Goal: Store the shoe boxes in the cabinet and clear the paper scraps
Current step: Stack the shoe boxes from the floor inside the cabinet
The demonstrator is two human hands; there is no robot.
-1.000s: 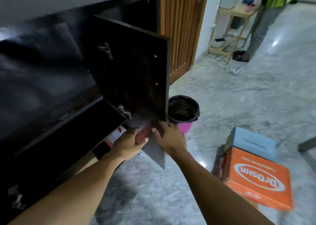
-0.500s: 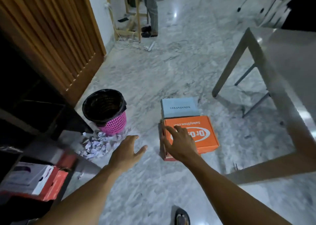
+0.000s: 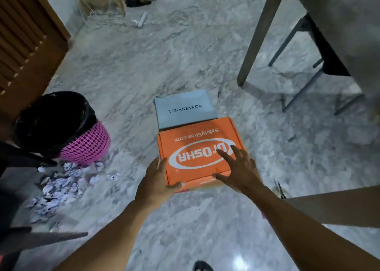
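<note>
Hands first: my left hand [image 3: 156, 185] is cupped against the near left corner of the orange cardboard shoe box [image 3: 197, 147], thumb hooked along the front edge and fingers flat on the left side wall. My right hand [image 3: 240, 170] lies over the box's near right corner with its fingers spread wide, fingertips on the lid by the white oval logo and the thumb reaching along the front edge. I cannot tell whether either hand has a firm grip.

That orange box lies flat on the grey marble floor [image 3: 185, 219], its print upside down to me. Touching its far edge is a pale blue-grey shoe box [image 3: 185, 108] with dark lettering on the lid, also flat on the floor.

To the left stands a pink mesh waste basket lined with a black plastic bag [image 3: 61, 126], and just in front of it lies a heap of crumpled white paper scraps [image 3: 61, 184]. A brown slatted wooden door [image 3: 26, 44] fills the upper left. At right I see a grey table [image 3: 259, 32], one leg standing well beyond the boxes.
</note>
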